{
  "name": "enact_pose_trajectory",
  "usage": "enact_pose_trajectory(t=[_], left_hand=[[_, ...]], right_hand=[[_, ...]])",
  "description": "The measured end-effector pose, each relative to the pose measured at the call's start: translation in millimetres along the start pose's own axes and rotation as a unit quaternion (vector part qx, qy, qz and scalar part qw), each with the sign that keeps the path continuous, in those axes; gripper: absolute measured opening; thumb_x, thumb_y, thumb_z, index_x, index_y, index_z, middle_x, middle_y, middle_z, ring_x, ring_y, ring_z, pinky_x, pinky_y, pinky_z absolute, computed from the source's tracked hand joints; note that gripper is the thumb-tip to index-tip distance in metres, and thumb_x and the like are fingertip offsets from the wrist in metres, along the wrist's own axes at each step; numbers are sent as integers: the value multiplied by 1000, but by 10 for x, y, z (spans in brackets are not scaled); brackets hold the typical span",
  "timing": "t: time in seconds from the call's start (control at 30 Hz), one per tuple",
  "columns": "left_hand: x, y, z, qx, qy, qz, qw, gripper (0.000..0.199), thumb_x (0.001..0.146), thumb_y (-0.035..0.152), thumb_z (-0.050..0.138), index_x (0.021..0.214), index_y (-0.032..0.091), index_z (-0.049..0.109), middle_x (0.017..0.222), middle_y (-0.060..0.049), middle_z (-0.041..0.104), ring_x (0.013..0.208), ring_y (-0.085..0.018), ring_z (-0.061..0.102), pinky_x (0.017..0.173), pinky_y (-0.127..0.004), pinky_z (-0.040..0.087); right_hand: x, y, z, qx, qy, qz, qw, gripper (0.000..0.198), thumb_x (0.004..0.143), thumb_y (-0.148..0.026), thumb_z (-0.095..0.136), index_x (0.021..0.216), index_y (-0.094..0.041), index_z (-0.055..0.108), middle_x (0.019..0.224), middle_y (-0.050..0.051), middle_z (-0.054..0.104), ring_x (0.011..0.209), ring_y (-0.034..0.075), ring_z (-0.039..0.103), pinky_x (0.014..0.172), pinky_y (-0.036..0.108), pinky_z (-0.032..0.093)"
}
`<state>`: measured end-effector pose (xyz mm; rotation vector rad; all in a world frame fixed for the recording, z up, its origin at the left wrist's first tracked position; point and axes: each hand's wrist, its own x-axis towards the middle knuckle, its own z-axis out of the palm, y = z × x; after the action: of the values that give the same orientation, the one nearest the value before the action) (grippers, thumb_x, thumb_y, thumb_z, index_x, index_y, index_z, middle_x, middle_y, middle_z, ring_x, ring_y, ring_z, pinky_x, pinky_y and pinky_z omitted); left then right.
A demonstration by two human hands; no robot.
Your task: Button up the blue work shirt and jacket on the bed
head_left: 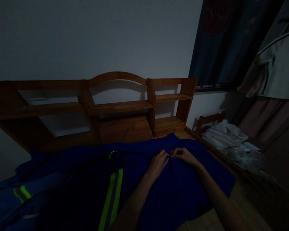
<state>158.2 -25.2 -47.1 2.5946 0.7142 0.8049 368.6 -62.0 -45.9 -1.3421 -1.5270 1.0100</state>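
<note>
A blue cloth (183, 183) lies spread out before me. Near its far edge, my left hand (158, 163) and my right hand (184, 155) are close together, fingertips almost touching. Each hand pinches a small bit of the blue cloth between thumb and fingers; the exact spot is too dark and small to make out. To the left of my hands lies a dark garment with a yellow-green reflective stripe (112, 195). Farther left is a lighter blue garment (45, 184) with a similar short stripe.
A wooden shelf unit (120, 107) stands against the wall behind the cloth. At the right are a wooden chair (210, 118) and white plastic bags (227, 134). A white shirt (281, 70) hangs at the upper right, beside a dark window (221, 48). The room is dim.
</note>
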Motion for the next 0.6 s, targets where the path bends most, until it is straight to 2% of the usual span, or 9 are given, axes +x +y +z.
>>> enact_pose_trajectory(t=[0.13,0.43,0.6], left_hand=[[-10,26,-16,6,-9,22,1000,34,92,20,40,125,29,45,106,-1,52,88,-12,58,78,-21,48],[-6,27,-9,19,-17,3,1000,27,91,25,41,115,26,51,106,-2,53,88,-13,59,80,-23,48],[-17,54,-19,17,-18,-8,1000,24,88,26,44,110,25,54,106,-1,54,88,-14,59,77,-24,48]], right_hand=[[1,20,-14,-10,0,-4,1000,26,71,-41,67,72,-16,62,92,4,67,86,17,60,79,28,43],[16,39,-27,-1,-7,7,1000,24,69,-38,70,72,-16,61,91,4,66,84,17,60,78,28,44],[-12,-33,-57,1,-32,16,999,25,69,-35,69,85,-17,65,87,3,67,84,17,60,79,28,44]])
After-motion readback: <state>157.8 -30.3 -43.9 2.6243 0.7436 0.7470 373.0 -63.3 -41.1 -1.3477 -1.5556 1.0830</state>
